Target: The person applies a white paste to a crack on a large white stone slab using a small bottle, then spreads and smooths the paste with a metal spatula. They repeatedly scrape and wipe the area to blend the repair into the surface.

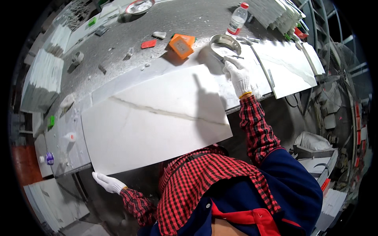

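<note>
A large white marble-patterned tile (157, 118) with a grey vein lies on the bench in front of me, its near edge overhanging toward my body. My left hand (109, 183), in a white glove, is at the tile's near left corner, fingers stretched out and holding nothing. Beyond the tile's right end, my gloved right hand (238, 75) is closed at a thin dark stick-like tool (235, 57), whose exact kind I cannot make out. That tool is beside the near rim of a round metal pan (215, 38). My right arm casts a shadow across the tile.
Orange boxes (182, 46), a red block (149, 44) and a bottle with a red cap (238, 19) stand on the dusty bench. More marble-patterned pieces (291, 70) with metal bars lie at right. Tile stacks (41, 84) rise at left, near a purple-labelled bottle (49, 158).
</note>
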The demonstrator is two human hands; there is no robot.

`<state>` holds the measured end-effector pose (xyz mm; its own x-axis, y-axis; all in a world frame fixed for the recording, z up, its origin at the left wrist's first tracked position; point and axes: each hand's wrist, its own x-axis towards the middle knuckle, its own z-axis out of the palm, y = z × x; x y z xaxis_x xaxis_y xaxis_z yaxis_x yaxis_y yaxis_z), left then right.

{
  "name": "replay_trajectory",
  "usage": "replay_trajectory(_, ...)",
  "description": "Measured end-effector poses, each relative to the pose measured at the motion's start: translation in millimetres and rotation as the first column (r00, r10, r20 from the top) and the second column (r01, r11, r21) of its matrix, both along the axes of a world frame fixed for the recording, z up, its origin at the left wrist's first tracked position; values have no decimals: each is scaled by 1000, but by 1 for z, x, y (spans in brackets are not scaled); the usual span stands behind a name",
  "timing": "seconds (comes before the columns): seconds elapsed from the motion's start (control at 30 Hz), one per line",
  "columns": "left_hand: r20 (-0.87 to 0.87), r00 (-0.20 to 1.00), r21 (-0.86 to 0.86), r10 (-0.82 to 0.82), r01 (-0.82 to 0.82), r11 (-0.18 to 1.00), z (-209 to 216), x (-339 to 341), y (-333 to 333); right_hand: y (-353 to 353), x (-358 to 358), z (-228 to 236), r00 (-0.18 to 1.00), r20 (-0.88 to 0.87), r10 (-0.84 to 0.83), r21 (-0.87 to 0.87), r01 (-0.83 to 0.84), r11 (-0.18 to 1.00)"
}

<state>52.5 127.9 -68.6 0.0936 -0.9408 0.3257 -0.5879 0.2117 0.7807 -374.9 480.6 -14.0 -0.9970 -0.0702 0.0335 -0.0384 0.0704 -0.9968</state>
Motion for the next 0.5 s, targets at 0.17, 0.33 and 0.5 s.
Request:
replay_trajectory(0.17,-2,1000,46,-6,7,999,1,7,-3,29,-29,-12,990,-116,-85,106,97,990)
replay_trajectory(0.33,-13,999,84,-42,43,996,3,4,1,25,-51,-24,994,12,-105,119,103,988)
replay_trajectory(0.5,102,990,104,-97,86,991,0,10,-6,18,-61,-25,997,52,-62,113,56,992)
